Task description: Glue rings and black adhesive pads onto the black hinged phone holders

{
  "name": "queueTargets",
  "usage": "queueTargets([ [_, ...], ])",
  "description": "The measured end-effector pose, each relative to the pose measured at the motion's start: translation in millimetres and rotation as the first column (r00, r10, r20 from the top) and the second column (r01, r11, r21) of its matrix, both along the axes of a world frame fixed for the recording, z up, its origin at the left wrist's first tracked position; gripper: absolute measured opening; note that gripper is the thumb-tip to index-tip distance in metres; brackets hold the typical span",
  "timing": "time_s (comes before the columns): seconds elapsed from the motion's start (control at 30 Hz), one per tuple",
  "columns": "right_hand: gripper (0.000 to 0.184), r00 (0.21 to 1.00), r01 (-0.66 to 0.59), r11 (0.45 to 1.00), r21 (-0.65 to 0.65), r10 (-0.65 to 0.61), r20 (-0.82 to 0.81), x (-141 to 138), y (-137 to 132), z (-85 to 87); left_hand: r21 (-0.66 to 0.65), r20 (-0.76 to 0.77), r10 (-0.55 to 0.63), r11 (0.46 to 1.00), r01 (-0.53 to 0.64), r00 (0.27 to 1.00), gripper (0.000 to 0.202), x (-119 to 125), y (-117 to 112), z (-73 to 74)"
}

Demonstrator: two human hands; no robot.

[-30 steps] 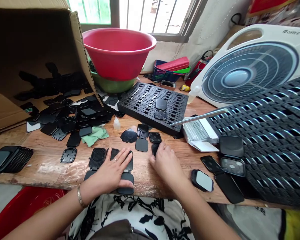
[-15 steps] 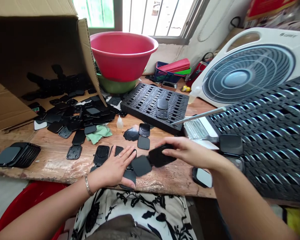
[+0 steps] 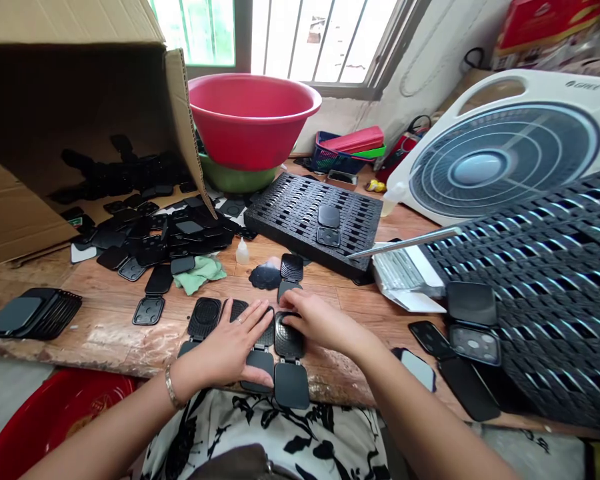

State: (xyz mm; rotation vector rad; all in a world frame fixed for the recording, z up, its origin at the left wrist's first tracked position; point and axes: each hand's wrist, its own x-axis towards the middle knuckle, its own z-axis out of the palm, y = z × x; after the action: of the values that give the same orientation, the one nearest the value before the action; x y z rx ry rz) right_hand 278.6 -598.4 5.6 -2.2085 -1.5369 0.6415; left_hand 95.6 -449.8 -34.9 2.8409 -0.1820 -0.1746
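Observation:
My left hand (image 3: 235,347) lies flat, fingers spread, over opened black hinged cases placed side by side at the table's front edge. Under it and beside it show a ridged case half (image 3: 203,318) and a smooth grey-black lid (image 3: 258,371). At the right end of this row lies another opened black hinged case (image 3: 291,385), its smooth half overhanging the front edge. My right hand (image 3: 320,323) has thumb and fingers closed on that case's far end. Just beyond it is one more opened case (image 3: 292,267), partly hidden by my fingers.
A cardboard box (image 3: 180,120) spills a pile of black cases (image 3: 180,230) at left. Stacked cases (image 3: 25,312) stand near the front left. A green cloth (image 3: 200,275), small bottle (image 3: 242,251), slotted black foam tray (image 3: 310,207) and metal rod (image 3: 405,243) lie beyond my hands.
My right hand has brought the opened case from the right and laid it at the row's right end, turned straight. My left hand stays flat on the row.

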Motion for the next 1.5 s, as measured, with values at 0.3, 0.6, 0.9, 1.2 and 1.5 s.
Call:
queueTargets([
  [0.3,0.079,0.804,0.558,0.825,-0.094,-0.509,0.307,5,41,-8.5,-0.021,0.009,-0.008,1.0,0.008,1.0,0.108,14,-38,3.0],
  [0.6,0.066,0.732,0.653,0.715,0.25,-0.511,-0.45,19,-20,-16.3,-0.002,-0.031,0.006,1.0,-0.006,0.999,0.105,14,-44,-2.4],
  [0.9,0.069,0.629,0.633,0.772,0.055,-0.471,-0.618,-62,-112,-41.8,0.091,0.075,-0.004,0.996,-0.003,0.997,0.1,9,-43,-13.1],
  [1.2,0.033,0.739,0.668,0.729,0.152,-0.673,-0.019,-20,-162,-15.0,0.105,0.143,-0.028,0.994,0.013,0.989,0.102,9,-39,-14.3],
  [1.5,0.056,0.842,0.534,0.834,-0.139,-0.51,0.176,30,-202,-7.9,0.044,0.121,-0.006,0.999,0.0,0.993,0.107,9,-42,-7.3],
])
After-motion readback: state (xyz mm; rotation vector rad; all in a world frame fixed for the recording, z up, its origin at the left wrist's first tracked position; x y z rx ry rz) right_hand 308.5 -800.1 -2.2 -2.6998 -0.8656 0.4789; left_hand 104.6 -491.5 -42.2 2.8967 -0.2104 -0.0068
